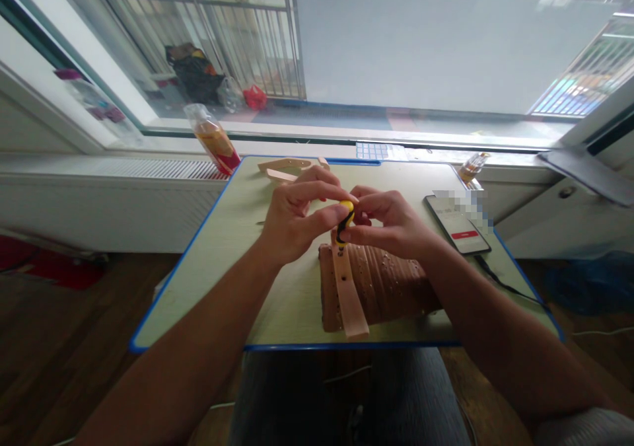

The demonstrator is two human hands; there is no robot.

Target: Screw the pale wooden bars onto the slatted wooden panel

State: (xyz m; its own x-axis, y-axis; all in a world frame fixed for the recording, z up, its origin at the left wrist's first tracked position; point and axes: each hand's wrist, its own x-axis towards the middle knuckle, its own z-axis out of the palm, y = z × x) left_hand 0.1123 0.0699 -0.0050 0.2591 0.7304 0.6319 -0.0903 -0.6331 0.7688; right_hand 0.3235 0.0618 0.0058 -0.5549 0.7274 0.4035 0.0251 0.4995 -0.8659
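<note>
A short yellow-and-black screwdriver (345, 223) stands nearly upright between my two hands. My left hand (302, 215) is closed on its handle, thumb and fingers near the top. Against the other side of the handle, my right hand (384, 218) pinches with thumb and curled fingers. Its lower end points at a hole in a pale wooden strip (352, 304); whether the tip sits on a screw is too small to tell. Another dark hole shows further down the strip. Under it lies a brown, ridged wooden board (391, 284) with small pits.
More pale wooden pieces (284, 164) lie at the table's (222, 261) far edge. A phone (458, 224) with a black cable rests at the right. Bottles stand beyond the table: one with a red label (215, 142) at left, a smaller one (473, 167) at right.
</note>
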